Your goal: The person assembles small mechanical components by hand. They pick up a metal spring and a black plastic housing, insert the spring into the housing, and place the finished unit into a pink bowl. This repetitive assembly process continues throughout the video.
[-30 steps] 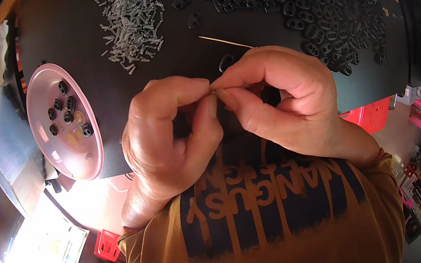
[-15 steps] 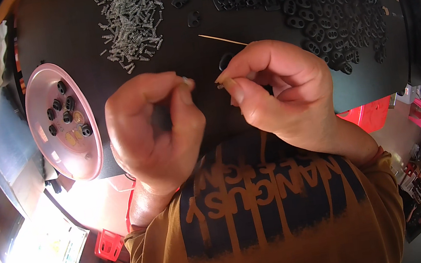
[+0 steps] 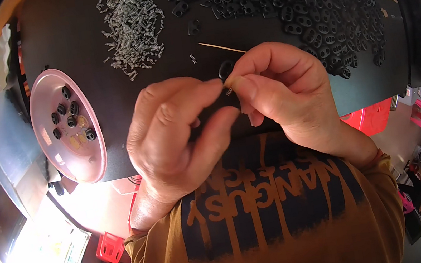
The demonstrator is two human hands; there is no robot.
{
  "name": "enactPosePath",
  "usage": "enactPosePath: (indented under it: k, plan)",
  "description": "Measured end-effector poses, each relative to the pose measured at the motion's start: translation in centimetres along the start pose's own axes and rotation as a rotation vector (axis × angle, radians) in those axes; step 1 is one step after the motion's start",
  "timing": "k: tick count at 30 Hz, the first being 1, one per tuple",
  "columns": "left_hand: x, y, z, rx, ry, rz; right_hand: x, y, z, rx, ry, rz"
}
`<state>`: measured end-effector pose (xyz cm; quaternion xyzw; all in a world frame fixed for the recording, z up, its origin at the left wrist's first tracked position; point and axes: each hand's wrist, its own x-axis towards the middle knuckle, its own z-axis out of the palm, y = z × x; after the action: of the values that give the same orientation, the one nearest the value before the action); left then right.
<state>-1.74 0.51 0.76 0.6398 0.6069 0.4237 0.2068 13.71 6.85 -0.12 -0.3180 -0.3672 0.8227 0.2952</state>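
Note:
My right hand (image 3: 284, 87) pinches a small coil spring (image 3: 229, 91) between thumb and forefinger, its coils showing below the fingertips. My left hand (image 3: 173, 131) is open beside it, thumb and forefinger apart, the forefinger's tip close to the spring; I cannot tell whether it touches. Just behind the right fingertips sits a black oval plastic piece (image 3: 224, 69), partly hidden. A thin wooden stick (image 3: 220, 47) lies on the table with one end hidden behind my right hand. Farther left, a single loose spring (image 3: 192, 58) rests on the black tabletop.
A heap of metal springs (image 3: 134, 27) lies at the back. Many black plastic pieces with holes (image 3: 307, 17) spread over the back right, and one lone piece (image 3: 194, 26) sits apart. At the left stands a pink dish (image 3: 85, 172) with several small black parts. A red stool (image 3: 373, 118) is beyond the table's right edge.
My left hand has moved right toward my right hand and its pinch has opened. A loose spring now lies on the table where none showed. The whole view has shifted slightly.

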Motion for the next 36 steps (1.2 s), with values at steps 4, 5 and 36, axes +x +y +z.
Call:
enactPosePath:
  k: [4,5,36]
  plan:
    - [0.1,-0.4,0.7,0.104,0.054,0.146,0.0,0.1,-0.3,0.037,-0.024,0.043]
    - [0.1,-0.6,0.8,0.144,0.071,0.192,0.0,0.1,-0.4,0.036,-0.028,0.056]
    - [6.1,-0.4,2.1,0.522,-0.153,-0.356,-1.2,-0.9,-2.9,0.094,-0.227,0.125]
